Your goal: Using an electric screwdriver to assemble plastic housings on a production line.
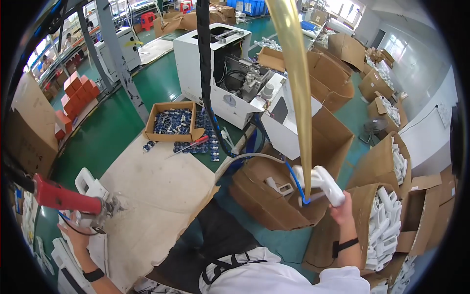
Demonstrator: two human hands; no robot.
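At the right, my right hand (342, 209) is closed on a white plastic housing (327, 185), a rounded piece with a handle-like loop. It holds the housing up over an open cardboard box, behind a hanging yellowish tube. My left hand (76, 234) is at the far left, beside the metal end of a red hanging cylindrical tool (67, 197). The tool and a dark cable partly cover its fingers, so I cannot tell whether they grip anything. Just beyond the tool a white plastic piece with an oval opening (89, 183) stands at the table edge. More white pieces (68, 267) lie below the hand.
A cardboard-covered table (152, 169) bears a tray of small blue parts (171, 121) and a red-handled screwdriver (195, 143). Behind is a white machine (188, 68). The open box (254, 208) holds a few white pieces. Boxes of white parts (384, 228) line the right side.
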